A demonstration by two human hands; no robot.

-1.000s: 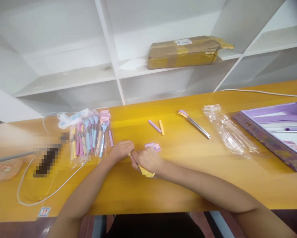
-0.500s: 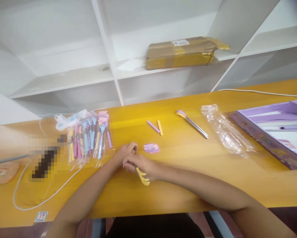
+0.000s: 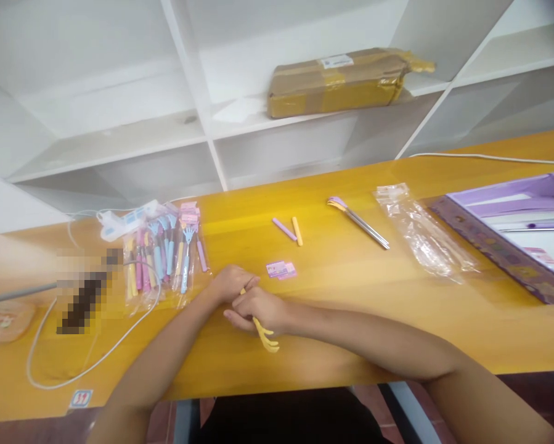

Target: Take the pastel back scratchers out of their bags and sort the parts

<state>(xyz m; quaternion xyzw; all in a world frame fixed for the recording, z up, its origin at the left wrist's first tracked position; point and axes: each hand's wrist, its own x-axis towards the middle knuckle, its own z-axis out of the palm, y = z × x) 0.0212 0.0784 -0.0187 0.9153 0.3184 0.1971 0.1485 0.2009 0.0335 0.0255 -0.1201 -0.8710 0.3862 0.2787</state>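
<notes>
Gripping of the yellow scratcher [image 3: 263, 335] is shared by both hands, nearer the body than the printed cards [image 3: 277, 269] and slightly left of them. Its claw head is left exposed below the right hand [image 3: 260, 309]; a bit of yellow shows up between the hands.

Right fingers: curled round the shaft just above the claw, thumb pushed out to the left. Left hand [image 3: 233, 285]: fingers folded and pressed together over the upper end; what exactly is pinched can't be told, contact is covered. Hands are butted together, probably so one end can be steadied while force is applied at the other. Short grip near the claw likely chosen for control.

Orientation: claw is pointed towards the body and a bit right. Long axis is run from upper left, by the left hand, to lower right. Tilt off the table can't be judged.

Relative to cards: purple stick [image 3: 285, 229] and yellow stick [image 3: 297, 231] are laid beyond; metal-shafted scratchers [image 3: 366, 228] beyond and right, heads grouped at one end; clear bags [image 3: 419, 237] farther right; bagged scratchers [image 3: 166, 253] left.
</notes>
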